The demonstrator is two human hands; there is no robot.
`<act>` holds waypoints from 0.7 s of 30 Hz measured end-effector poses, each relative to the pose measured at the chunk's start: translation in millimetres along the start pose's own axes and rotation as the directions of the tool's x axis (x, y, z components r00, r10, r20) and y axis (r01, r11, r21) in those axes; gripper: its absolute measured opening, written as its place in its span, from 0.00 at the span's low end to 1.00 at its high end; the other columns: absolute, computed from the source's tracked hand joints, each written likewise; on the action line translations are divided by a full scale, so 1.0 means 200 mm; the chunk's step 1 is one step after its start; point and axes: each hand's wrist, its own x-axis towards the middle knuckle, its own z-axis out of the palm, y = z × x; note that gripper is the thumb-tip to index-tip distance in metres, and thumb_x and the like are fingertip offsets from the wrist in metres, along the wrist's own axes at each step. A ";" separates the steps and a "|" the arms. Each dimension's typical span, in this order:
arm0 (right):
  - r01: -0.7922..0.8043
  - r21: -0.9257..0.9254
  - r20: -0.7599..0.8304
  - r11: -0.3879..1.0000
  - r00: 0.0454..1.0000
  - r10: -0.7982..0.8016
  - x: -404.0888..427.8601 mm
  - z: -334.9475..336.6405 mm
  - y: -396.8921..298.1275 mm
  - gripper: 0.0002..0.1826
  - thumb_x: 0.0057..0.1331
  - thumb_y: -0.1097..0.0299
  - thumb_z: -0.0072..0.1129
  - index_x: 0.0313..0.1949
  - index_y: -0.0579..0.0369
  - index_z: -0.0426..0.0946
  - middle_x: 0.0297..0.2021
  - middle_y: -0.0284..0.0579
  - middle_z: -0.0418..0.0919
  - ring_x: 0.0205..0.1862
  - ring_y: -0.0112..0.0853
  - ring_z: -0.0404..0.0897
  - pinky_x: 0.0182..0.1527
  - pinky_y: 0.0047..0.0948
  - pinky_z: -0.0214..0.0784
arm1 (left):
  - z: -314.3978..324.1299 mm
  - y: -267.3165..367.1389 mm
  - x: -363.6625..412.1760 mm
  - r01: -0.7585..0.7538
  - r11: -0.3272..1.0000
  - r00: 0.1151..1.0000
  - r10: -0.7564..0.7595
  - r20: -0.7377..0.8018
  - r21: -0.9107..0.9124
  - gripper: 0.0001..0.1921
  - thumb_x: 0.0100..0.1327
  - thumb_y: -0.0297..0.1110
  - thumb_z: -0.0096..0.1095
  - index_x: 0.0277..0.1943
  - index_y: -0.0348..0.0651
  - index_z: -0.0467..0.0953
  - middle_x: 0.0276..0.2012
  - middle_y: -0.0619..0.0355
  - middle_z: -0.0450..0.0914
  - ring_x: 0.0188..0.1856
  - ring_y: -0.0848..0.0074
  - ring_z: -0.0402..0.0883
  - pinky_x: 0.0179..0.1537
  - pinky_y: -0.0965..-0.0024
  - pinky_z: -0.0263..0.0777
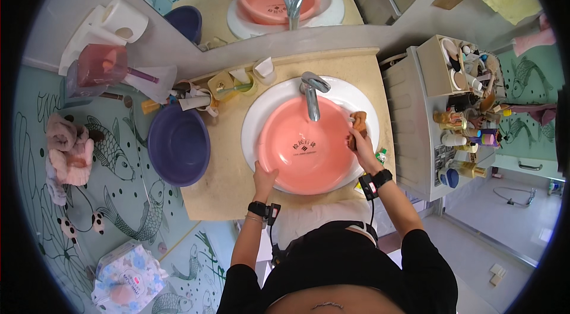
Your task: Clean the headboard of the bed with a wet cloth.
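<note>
A pink plastic basin (307, 164) rests in the white oval sink (253, 129), beneath the chrome faucet (313, 95). At its near left rim, my left hand (264, 180) grips the edge with the thumb over the inside. My right hand (363, 149) holds a crumpled brown cloth (359, 123) against the basin's right rim. Dark printed writing marks the basin's bottom. Whether there is water in it, I cannot tell. The mirror above repeats the basin, the faucet and both hands.
Left on the counter (222, 198) stands a purple basin (179, 147). Cups (265, 71) line the back edge. A green tube (381, 155) lies by the sink's right side. Bottles and cosmetics crowd a white cabinet (425, 144) at right. Toilet paper (124, 20) hangs upper left.
</note>
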 end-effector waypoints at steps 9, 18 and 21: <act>-0.064 0.066 -0.193 0.996 0.978 0.075 -0.10 -0.31 0.12 0.14 0.62 0.61 0.57 0.40 0.58 0.71 0.28 0.39 0.76 0.25 0.25 0.76 0.29 0.22 0.70 | 0.00 -0.13 0.05 0.173 0.817 0.970 -0.046 0.237 -0.550 0.29 0.46 0.20 0.61 0.55 0.32 0.63 0.47 0.51 0.75 0.47 0.68 0.76 0.49 0.70 0.71; -0.058 0.057 -0.099 0.997 0.993 0.063 -0.11 -0.28 0.06 0.14 0.63 0.62 0.56 0.42 0.57 0.69 0.30 0.42 0.75 0.27 0.27 0.76 0.30 0.23 0.71 | -0.13 -0.10 -0.01 0.109 0.789 0.977 0.026 0.210 -0.605 0.31 0.51 0.19 0.57 0.60 0.34 0.59 0.52 0.51 0.72 0.51 0.70 0.74 0.51 0.70 0.69; -0.067 0.076 -0.094 0.995 0.993 0.074 -0.11 -0.26 0.06 0.13 0.63 0.62 0.56 0.41 0.57 0.69 0.29 0.41 0.75 0.26 0.27 0.76 0.29 0.23 0.71 | -0.15 -0.12 -0.02 0.141 0.790 0.972 0.004 0.235 -0.597 0.31 0.51 0.20 0.58 0.60 0.35 0.59 0.51 0.52 0.73 0.50 0.70 0.75 0.50 0.70 0.70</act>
